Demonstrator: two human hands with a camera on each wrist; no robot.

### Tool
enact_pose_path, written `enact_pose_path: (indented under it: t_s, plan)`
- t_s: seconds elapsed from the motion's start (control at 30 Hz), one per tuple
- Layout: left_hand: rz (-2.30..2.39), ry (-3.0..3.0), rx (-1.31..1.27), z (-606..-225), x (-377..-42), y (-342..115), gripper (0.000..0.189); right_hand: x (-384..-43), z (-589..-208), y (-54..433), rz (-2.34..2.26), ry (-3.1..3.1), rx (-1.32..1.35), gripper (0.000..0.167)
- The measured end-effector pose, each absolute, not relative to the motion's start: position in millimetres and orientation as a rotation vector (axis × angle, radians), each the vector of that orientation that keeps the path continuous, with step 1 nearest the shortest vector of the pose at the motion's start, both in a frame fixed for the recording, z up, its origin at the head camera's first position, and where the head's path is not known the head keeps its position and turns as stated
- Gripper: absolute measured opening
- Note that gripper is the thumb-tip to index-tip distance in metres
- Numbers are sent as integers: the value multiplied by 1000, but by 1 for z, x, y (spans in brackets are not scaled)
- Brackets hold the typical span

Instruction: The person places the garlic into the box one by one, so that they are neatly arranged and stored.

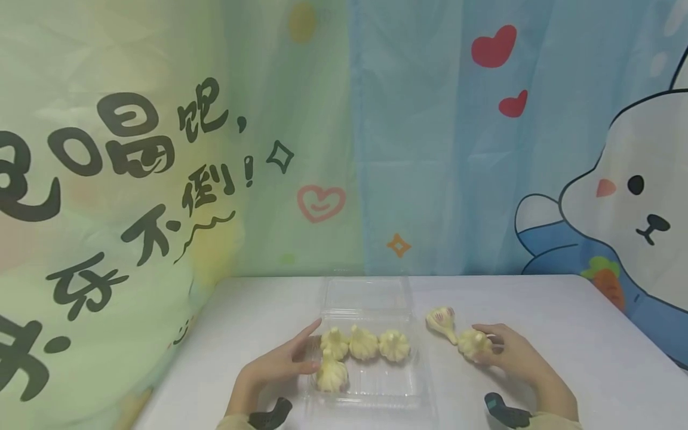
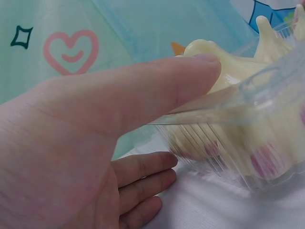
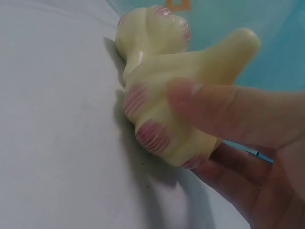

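Note:
Several pale yellow garlic bulbs (image 1: 364,343) sit in a clear plastic container (image 1: 387,382), three along its far side and one nearer at the left. My left hand (image 1: 279,361) is spread at the container's left edge. Its straight thumb lies across the rim against a bulb, while the other fingertips are low by the outer wall in the left wrist view. To the right of the container, my right hand (image 1: 507,349) holds a garlic bulb (image 3: 162,109) with purple-streaked ends between thumb and fingers. Another garlic bulb (image 1: 441,321) lies just behind it, its stem towards the held one.
The container's clear lid (image 1: 366,295) is folded back on the far side. Everything stands on a white table (image 1: 258,298). Behind it hangs a printed curtain (image 1: 408,149) with hearts, lettering and a cartoon animal.

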State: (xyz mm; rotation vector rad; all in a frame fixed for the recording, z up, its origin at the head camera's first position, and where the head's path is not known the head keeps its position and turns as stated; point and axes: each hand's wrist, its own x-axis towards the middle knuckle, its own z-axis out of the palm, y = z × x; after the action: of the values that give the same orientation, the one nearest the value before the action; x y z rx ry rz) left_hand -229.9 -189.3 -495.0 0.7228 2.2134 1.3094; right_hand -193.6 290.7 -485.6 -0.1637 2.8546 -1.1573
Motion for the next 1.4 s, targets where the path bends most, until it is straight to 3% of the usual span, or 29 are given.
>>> enact_pose_path:
  t_s: [0.63, 1.07, 1.4]
  plan:
    - [1296, 2228, 705, -495, -232, -189, 91, -193, -452, 277, -1085, 2876, -166, 76]
    - [1314, 2212, 681, -496, -231, -188, 91, -188, -424, 240, -1292, 2879, -502, 58]
    - [1303, 2226, 677, -495, -230, -188, 90, -189, -417, 216, -1297, 2757, -648, 62]
